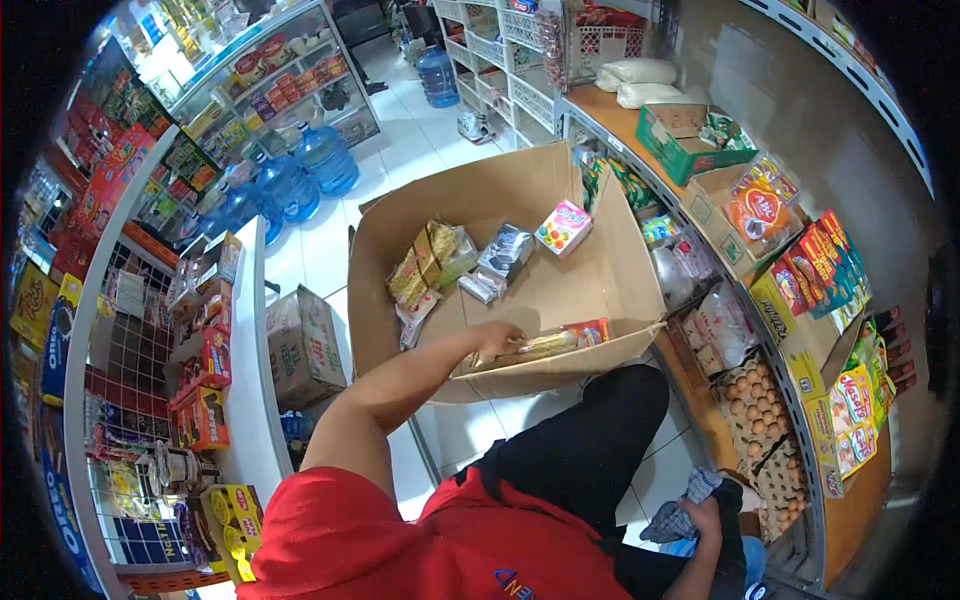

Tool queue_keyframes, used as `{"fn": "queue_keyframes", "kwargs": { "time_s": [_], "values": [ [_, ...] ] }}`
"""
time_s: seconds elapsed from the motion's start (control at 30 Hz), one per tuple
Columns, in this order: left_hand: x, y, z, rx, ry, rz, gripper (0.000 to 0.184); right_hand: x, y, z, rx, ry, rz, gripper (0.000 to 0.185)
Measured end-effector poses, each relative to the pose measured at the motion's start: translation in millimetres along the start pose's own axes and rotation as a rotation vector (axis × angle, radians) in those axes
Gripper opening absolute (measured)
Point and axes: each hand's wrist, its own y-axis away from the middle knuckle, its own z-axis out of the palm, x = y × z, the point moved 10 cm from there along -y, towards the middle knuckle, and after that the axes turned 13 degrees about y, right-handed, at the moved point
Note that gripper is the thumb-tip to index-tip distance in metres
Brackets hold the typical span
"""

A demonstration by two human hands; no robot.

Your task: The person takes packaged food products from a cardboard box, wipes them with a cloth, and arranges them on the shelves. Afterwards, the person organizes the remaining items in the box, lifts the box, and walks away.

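A large open cardboard box [400,205] stands on the floor in front of me. My left hand [497,341] reaches over its near side, its fingers closed on the left end of a clear packet of yellow dried noodles [548,346] with a red end. Farther in lie more packs of yellow noodles [420,272], a dark grey pack [506,250], a small silvery pack [482,287] and a pink and white box [564,228]. Low on the right, my right hand [706,520] grips a grey checked cloth [683,512] beside my knee.
On my right, a shelf holds a green carton [690,160], sachets [815,262] and trays of eggs [757,400] below. To my left is a counter [250,380] with snack boxes. Blue water jugs [325,163] and another carton [303,350] stand on the floor.
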Motion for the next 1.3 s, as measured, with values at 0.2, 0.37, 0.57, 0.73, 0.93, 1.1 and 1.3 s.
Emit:
{"fn": "queue_keyframes", "kwargs": {
  "time_s": [0.2, 0.37, 0.57, 0.73, 0.93, 1.1, 1.3],
  "values": [
    [10, 52, -156, 0.903, -0.586, 0.17, 0.055, -4, 12, 11, -0.257, 0.08, 0.234, 0.054],
    [-73, 103, -216, 1.22, -0.176, -0.217, 0.093, 15, 11, 22, -0.229, 0.013, 0.188, 0.056],
    [-105, 94, -204, 1.026, -0.284, -0.326, 0.108, 6, 12, 18, -0.225, 0.101, 0.228, 0.057],
    [-111, 95, -214, 1.032, -0.279, -0.188, 0.079, 15, 7, 27, -0.226, 0.024, 0.124, 0.056],
    [-99, 138, -239, 1.026, -0.159, -0.124, 0.028, 13, 9, 27, -0.257, 0.048, 0.205, 0.056],
    [-45, 159, -210, 0.968, -0.237, -0.053, 0.03, -1, 6, 16, -0.167, 0.114, 0.149, 0.057],
    [24, 143, -108, 0.797, -0.315, 0.129, 0.014, 19, -2, 27, -0.174, 0.003, 0.13, 0.056]
  ]
}}
